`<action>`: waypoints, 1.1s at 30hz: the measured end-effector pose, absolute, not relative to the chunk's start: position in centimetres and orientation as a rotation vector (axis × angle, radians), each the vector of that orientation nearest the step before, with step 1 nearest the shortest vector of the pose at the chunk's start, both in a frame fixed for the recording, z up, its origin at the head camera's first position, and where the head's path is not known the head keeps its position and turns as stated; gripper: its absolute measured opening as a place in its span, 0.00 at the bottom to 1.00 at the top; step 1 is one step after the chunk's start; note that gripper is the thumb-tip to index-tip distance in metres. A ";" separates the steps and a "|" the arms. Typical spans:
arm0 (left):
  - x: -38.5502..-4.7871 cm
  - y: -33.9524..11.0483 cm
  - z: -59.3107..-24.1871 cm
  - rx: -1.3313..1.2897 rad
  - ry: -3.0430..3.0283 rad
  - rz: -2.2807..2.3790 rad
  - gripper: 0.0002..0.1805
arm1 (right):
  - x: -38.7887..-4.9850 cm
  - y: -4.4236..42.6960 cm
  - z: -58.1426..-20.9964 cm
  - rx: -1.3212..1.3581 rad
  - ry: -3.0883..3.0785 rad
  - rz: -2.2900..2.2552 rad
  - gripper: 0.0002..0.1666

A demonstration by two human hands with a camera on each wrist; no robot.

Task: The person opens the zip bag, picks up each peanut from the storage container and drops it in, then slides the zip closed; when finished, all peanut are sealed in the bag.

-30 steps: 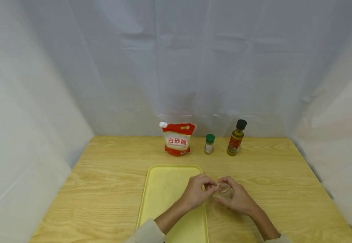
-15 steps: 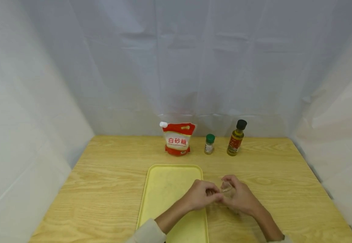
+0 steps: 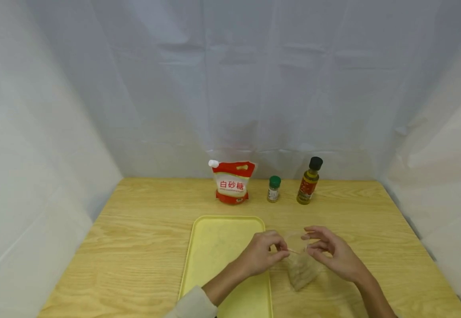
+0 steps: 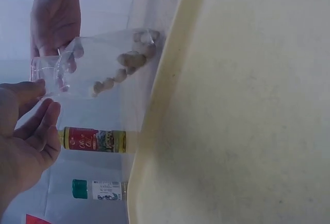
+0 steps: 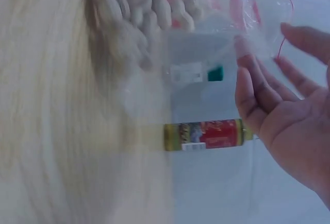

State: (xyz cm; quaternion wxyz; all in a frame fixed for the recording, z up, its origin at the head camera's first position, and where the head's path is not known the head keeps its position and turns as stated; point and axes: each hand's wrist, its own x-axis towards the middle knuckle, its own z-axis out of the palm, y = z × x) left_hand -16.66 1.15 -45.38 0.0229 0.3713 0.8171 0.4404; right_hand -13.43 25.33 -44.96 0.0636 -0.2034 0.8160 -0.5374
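A clear plastic bag (image 3: 304,269) with a red line along its mouth stands at the right of the tray. What looks like peanuts in the shell (image 4: 131,60) lie in its lower part. My left hand (image 3: 260,253) pinches the near edge of the bag's mouth between thumb and fingertips. On the other side, my right hand (image 3: 339,257) is at the mouth with fingers loosely bent and spread. Its thumb and a fingertip stand apart on either side of the red line in the right wrist view; some fingers lie close behind the film.
The yellow tray (image 3: 214,238) lies under the left forearm. Along the back of the wooden table (image 3: 142,234) stand a red and white sugar pouch (image 3: 232,183), a small green-capped jar (image 3: 273,190) and an olive oil bottle (image 3: 308,183). White sheeting surrounds the table.
My right hand has moved right and drawn back from round the bag, so the bag shows beneath the hands. My left hand has shifted slightly and pinches the mouth's edge.
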 end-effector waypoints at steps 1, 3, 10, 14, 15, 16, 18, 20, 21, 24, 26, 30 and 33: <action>-16.7 1.2 -45.3 1.160 2.527 1.369 0.04 | -13.3 25.3 -44.9 -0.623 2.533 -1.589 0.25; -16.7 1.1 -45.0 1.178 2.523 1.378 0.04 | -13.1 25.3 -44.7 -0.628 2.675 -1.504 0.21; -16.9 0.9 -44.8 1.124 2.535 1.476 0.03 | -12.7 25.5 -44.1 -0.574 2.981 -1.283 0.07; -17.0 1.0 -45.2 1.069 2.538 1.540 0.02 | -12.8 25.7 -44.7 -0.502 2.955 -1.404 0.05; -17.1 1.1 -45.3 1.044 2.538 1.559 0.03 | -12.8 25.7 -45.0 -0.480 2.940 -1.442 0.05; -17.1 1.2 -45.4 1.010 2.532 1.589 0.04 | -12.9 25.7 -45.3 -0.463 2.923 -1.491 0.07; -17.1 1.3 -45.6 0.934 2.529 1.643 0.07 | -13.1 25.8 -45.8 -0.423 2.876 -1.600 0.11; -17.1 1.6 -45.8 0.839 2.521 1.698 0.10 | -13.2 25.7 -46.3 -0.361 2.840 -1.687 0.14; -17.1 1.7 -45.9 0.792 2.516 1.725 0.11 | -13.3 25.7 -46.5 -0.318 2.821 -1.723 0.16; -17.1 2.1 -46.2 0.630 2.469 1.794 0.10 | -13.6 25.5 -47.0 -0.144 2.738 -1.798 0.17; -17.1 2.3 -46.4 0.535 2.420 1.830 0.08 | -13.7 25.5 -47.2 -0.021 2.654 -1.830 0.18; -17.0 2.7 -46.6 0.427 2.372 1.855 0.07 | -13.8 25.7 -47.4 0.144 2.481 -1.854 0.24; -17.1 2.8 -46.7 0.422 2.425 1.828 0.08 | -13.9 25.9 -47.3 0.191 2.408 -1.851 0.27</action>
